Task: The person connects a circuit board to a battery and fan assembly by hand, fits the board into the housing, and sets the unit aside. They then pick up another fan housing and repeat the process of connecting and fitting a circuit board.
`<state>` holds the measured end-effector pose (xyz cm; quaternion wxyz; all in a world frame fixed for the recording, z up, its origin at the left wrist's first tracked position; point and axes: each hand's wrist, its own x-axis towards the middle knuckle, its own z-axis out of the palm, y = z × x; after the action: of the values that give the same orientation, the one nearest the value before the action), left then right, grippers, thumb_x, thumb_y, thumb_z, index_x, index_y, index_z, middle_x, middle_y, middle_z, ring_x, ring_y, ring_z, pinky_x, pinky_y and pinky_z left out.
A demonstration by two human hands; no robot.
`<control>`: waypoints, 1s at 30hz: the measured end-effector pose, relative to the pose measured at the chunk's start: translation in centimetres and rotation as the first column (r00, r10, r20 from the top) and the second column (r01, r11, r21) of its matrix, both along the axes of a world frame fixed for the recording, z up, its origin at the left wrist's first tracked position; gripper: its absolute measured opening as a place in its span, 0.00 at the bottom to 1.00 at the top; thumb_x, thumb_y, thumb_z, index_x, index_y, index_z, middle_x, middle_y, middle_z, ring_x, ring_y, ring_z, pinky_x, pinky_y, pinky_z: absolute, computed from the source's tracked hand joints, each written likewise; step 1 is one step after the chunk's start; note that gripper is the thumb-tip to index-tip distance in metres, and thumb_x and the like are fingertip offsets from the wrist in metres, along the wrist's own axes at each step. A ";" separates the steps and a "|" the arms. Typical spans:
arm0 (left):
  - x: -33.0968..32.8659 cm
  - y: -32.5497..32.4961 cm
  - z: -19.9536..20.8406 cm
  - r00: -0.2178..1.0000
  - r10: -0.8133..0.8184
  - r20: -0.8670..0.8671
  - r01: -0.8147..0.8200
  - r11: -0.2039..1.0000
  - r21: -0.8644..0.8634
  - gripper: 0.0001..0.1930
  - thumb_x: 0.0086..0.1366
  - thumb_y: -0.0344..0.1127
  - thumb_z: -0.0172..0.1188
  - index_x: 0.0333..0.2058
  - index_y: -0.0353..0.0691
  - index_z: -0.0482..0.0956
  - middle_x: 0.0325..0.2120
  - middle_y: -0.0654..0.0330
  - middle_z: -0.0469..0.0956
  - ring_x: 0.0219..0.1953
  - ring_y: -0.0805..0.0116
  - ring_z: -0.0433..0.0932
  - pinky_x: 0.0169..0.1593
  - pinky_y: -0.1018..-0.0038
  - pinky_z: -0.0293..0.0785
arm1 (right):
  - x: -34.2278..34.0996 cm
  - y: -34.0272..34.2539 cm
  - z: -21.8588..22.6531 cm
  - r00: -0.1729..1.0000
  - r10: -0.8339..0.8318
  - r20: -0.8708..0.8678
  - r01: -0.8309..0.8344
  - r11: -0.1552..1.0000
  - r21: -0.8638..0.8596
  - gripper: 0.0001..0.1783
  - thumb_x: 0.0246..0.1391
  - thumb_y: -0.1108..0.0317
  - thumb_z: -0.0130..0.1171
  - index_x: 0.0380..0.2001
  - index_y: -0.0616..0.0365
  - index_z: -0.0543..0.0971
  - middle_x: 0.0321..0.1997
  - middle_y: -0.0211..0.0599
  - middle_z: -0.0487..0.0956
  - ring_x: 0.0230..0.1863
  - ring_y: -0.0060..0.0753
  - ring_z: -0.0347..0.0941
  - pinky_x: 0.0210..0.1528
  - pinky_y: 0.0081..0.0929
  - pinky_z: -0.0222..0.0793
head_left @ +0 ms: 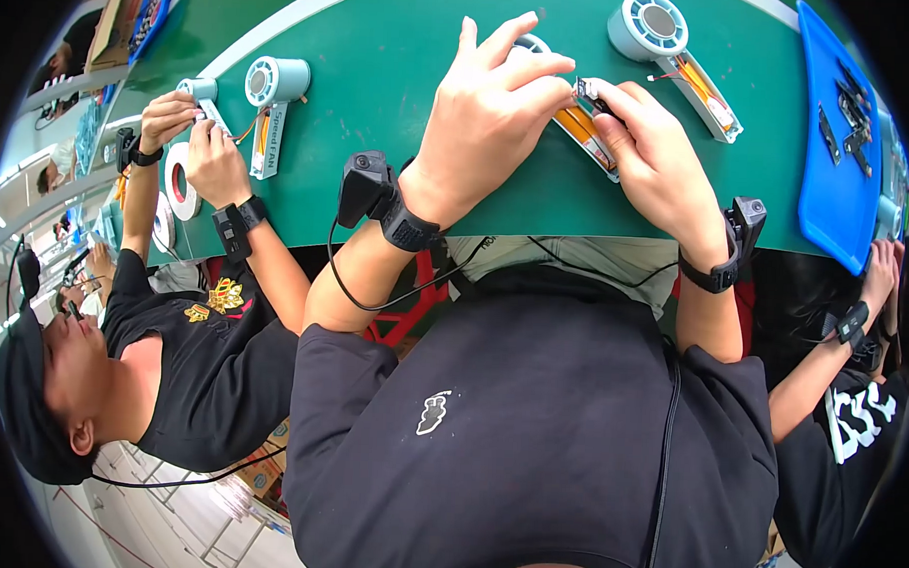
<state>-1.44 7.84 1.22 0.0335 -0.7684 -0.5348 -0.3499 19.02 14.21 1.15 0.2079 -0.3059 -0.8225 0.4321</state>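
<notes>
My left hand (pixel 492 115) reaches over a light blue handheld fan on the table. Its thumb and forefinger are pinched by a small dark circuit board (pixel 601 105), while its other fingers stretch outward; what the pinch holds is hidden. My right hand (pixel 662 141) is closed around that board, gripping it between thumb and fingers just above the fan's opened handle (pixel 588 138). Orange-yellow cells lie inside the handle, and the fan's round head is mostly covered by my left hand. Black wrist-worn devices sit on both my wrists.
Another opened fan (pixel 652 31) lies at the far right of the green table (pixel 379 151). A blue tray (pixel 814 186) holds dark small parts. On the left are a fan (pixel 277 84), a tape roll (pixel 181 184) and a co-worker's hands (pixel 215 160). Another person's hand (pixel 879 274) is at right.
</notes>
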 end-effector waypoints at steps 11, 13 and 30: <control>-1.8 -0.1 1.4 0.974 -0.055 -0.218 0.025 0.990 -0.141 0.07 0.56 0.28 0.69 0.35 0.46 0.86 0.47 0.65 0.83 0.61 0.46 0.75 0.63 0.41 0.71 | -1.2 -0.4 -1.3 0.996 -0.047 -0.069 0.047 0.999 -0.009 0.17 0.65 0.75 0.55 0.55 0.66 0.75 0.39 0.44 0.75 0.35 0.41 0.73 0.40 0.31 0.70; -2.1 -0.4 1.7 0.965 -0.049 -0.257 0.003 0.985 -0.175 0.07 0.56 0.28 0.69 0.35 0.45 0.86 0.47 0.65 0.83 0.61 0.45 0.75 0.63 0.42 0.72 | -1.7 -0.6 -1.5 0.991 -0.080 -0.104 0.079 0.997 -0.010 0.17 0.62 0.77 0.57 0.55 0.65 0.76 0.40 0.45 0.77 0.35 0.42 0.74 0.40 0.32 0.72; -6.4 -0.7 -4.3 0.993 -0.022 -0.114 0.034 0.994 0.105 0.06 0.55 0.32 0.66 0.33 0.44 0.87 0.51 0.64 0.82 0.59 0.49 0.77 0.57 0.49 0.79 | -4.9 0.4 -2.9 0.988 -0.034 -0.152 0.076 0.955 0.286 0.15 0.51 0.73 0.71 0.43 0.61 0.85 0.42 0.41 0.82 0.39 0.41 0.78 0.44 0.31 0.75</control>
<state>-7.84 7.10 -3.07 0.0997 -0.7914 -0.5019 -0.3345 14.09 14.66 -1.79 0.3218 -0.2626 -0.8509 0.3216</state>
